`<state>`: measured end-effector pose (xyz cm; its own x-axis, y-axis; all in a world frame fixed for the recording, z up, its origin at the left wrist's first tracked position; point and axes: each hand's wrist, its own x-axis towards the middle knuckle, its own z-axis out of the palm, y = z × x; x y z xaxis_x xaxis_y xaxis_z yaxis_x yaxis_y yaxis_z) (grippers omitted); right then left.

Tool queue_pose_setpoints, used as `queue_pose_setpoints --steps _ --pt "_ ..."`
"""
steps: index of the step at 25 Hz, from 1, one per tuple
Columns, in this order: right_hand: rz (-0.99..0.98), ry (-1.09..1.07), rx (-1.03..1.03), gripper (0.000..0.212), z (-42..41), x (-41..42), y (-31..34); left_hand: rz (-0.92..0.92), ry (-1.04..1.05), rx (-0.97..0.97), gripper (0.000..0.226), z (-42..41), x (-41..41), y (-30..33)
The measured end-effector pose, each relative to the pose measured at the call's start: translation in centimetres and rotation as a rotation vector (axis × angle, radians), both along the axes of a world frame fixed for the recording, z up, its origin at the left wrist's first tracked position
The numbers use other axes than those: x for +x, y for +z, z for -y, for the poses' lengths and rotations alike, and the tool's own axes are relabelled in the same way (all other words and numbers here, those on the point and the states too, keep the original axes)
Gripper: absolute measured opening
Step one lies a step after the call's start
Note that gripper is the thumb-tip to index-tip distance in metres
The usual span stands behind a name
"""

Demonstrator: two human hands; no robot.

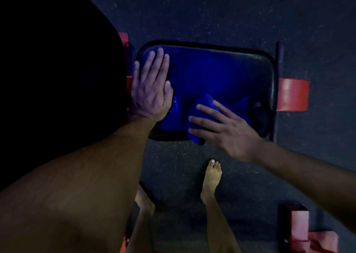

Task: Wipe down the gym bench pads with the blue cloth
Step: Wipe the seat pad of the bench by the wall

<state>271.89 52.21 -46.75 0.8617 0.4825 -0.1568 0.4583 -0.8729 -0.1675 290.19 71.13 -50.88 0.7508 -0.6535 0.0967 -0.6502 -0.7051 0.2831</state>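
1. The blue cloth (pixel 202 106) is spread over most of the seat pad (pixel 250 54), reaching from under the left hand (pixel 150 87) across to under the right hand (pixel 221 125). It's bunched into a lump right at the right fingertips, with a darker fold just beyond that hand toward the pad's far end.

2. Left hand: flat, fingers together and stretched out, palm down on the cloth's edge. It isn't gripping anything, it looks like it's pinning that end.

3. Right hand: fingers spread wide, pressing on the bunched part near the pad's near edge. It's not really a closed grip, more of a press-and-push.

4. Handling guess: the cloth looks soft, light and floppy, so it'll crumple and slide rather than hold any shape. The pad looks like smooth vinyl, likely a bit slick, so the cloth will probably skate unless there's palm pressure on it.

5. Best hold, I'd say: gather the lump under the right palm and wipe with that wad, not a loose corner.

6. Lighting is really dim, so I can't tell whether the pad is wet or dirty. The red frame (pixel 292 95) pokes out past the right hand, and bare feet (pixel 212 175) are on the floor below it.
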Motion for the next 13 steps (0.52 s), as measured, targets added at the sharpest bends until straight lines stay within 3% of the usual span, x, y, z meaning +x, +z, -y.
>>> queue_pose_setpoints --steps 3,8,10,13 --pt "0.018 0.061 0.009 0.061 4.3 1.6 -0.1 0.013 0.012 0.000 0.067 0.2 -0.3 0.0" --pt "0.211 -0.365 0.089 0.052 3.3 6.1 -1.8 0.015 0.042 0.094 0.067 0.3 -0.5 0.8" --pt "0.208 -0.373 0.102 0.052 3.3 6.0 -1.8 -0.098 0.026 0.230 0.065 1.0 -0.4 3.3" --pt "0.240 -0.407 0.105 0.052 3.8 5.3 -2.1 -0.178 -0.175 0.620 0.068 1.5 1.7 8.9"
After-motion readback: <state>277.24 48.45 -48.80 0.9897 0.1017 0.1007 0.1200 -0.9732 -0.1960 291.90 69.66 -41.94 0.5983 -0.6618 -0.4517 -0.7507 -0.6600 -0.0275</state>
